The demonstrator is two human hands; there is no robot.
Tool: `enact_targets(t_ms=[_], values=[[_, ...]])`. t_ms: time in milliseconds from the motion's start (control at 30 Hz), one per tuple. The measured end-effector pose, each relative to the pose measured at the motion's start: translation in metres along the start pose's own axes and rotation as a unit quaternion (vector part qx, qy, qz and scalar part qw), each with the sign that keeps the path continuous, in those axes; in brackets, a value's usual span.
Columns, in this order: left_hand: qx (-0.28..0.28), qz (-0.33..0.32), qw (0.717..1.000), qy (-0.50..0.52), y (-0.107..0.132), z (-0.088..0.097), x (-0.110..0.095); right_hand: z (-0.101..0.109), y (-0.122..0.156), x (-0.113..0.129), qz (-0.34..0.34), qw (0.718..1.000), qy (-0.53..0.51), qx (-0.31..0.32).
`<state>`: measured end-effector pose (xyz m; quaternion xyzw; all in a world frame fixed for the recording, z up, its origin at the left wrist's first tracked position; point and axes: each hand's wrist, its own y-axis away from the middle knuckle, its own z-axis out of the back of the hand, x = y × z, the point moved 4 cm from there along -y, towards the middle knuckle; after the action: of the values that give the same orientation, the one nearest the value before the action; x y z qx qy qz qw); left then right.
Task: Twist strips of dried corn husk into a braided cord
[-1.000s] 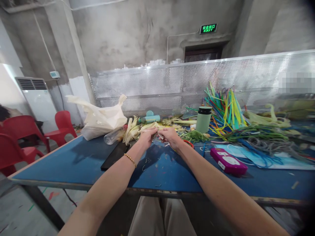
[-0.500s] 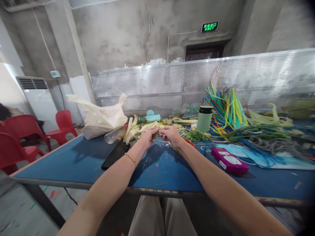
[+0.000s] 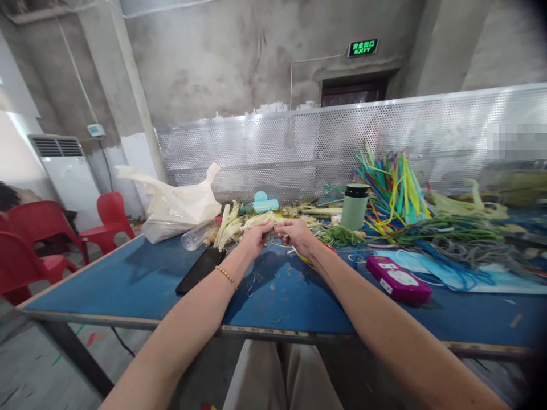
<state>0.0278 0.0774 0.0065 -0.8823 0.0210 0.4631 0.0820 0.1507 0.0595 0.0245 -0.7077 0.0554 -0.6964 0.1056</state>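
Observation:
Both my hands meet above the blue table (image 3: 128,279), over its far middle. My left hand (image 3: 255,239), with a gold bead bracelet at the wrist, is closed in a pinch on a thin pale strip (image 3: 273,232). My right hand (image 3: 297,234) pinches the other end of the same strip, fingertips almost touching the left ones. Just behind the hands lies a heap of pale corn husks (image 3: 239,223). What exactly the strip is stays too small to name.
A black phone (image 3: 200,269) lies left of my hands; a clear bottle (image 3: 197,235) and a cream plastic bag (image 3: 177,208) sit behind it. To the right: a green flask (image 3: 354,206), coloured strips (image 3: 393,188), tangled cords (image 3: 453,242), a magenta box (image 3: 397,280). Red chairs (image 3: 29,239) stand far left.
My hands have stayed in the same spot, with small finger movements on the strip. The camera has shifted only slightly.

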Motion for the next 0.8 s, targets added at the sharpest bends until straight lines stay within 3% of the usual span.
enact_targets(t_ms=[267,500,800], values=[[-0.002,-0.016,1.0,-0.006,-0.0002,0.0006,-0.0008,-0.002,0.0031,-0.0001,-0.02,0.999,-0.03,-0.002],[0.067,-0.045,0.995,-0.052,-0.0013,-0.0033,0.0017,-0.002,0.0,-0.0048,-0.016,1.0,-0.016,0.008],[-0.002,-0.01,1.0,-0.014,0.0004,-0.0003,0.0015,-0.0049,-0.0002,-0.0081,-0.013,1.0,-0.018,0.018]])
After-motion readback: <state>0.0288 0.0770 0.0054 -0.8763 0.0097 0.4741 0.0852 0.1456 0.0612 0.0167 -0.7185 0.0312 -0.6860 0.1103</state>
